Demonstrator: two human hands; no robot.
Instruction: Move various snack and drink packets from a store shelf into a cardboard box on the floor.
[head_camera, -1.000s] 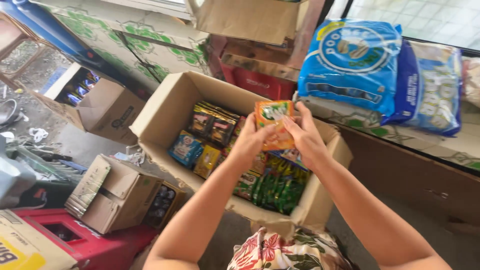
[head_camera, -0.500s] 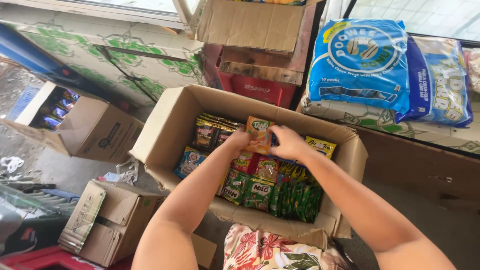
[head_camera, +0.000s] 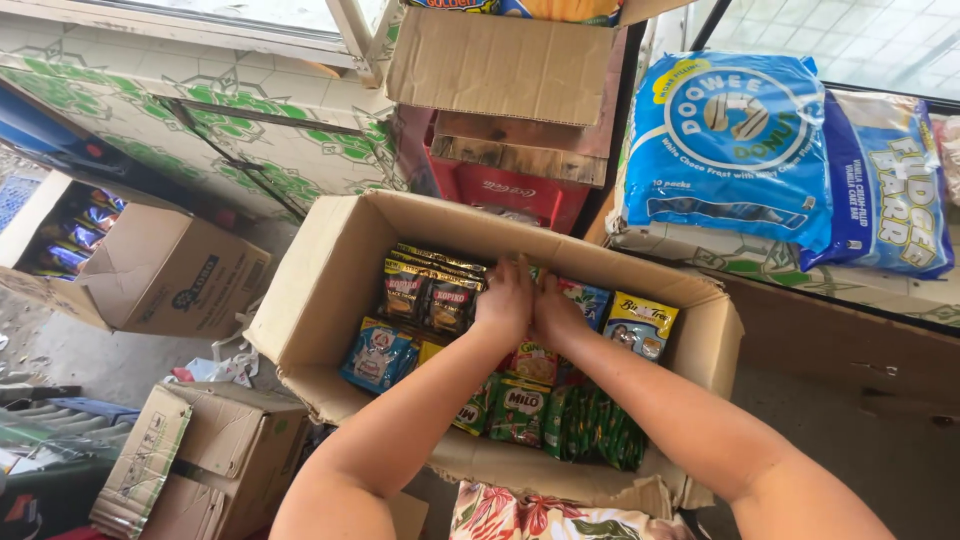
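Both hands have dropped from chest height down into the open cardboard box (head_camera: 330, 270), and the orange sachet pack they held up a second ago is no longer raised above the goods. The left hand (head_camera: 503, 300) and the right hand (head_camera: 556, 312) now lie side by side, touching along the thumbs, palms down and fingers stretched forward and nearly flat, pressing on the sachet packs in the middle of the box. Whether either hand has its fingers closed around a pack cannot be told, since the palms hide what lies under them.

Dark brown and gold coffee sachets (head_camera: 430, 290) sit just left of the left hand, with a blue sachet pack (head_camera: 378, 355) in front of them. A yellow and blue pack (head_camera: 640, 327) stands just right of the right hand, against the box wall. Green drink-mix sachets (head_camera: 520, 410) and a row of dark green ones (head_camera: 595, 428) fill the near side, under the forearms.

Beyond the box stands a red crate (head_camera: 510, 190) with a folded brown carton (head_camera: 500, 65) on it. To the right, on a shelf, rest a big blue snack bag (head_camera: 730, 140) and a second blue bag (head_camera: 885, 185) beside it. On the floor at left are an open carton of purple packets (head_camera: 160, 275) and a smaller closed carton (head_camera: 210, 450).
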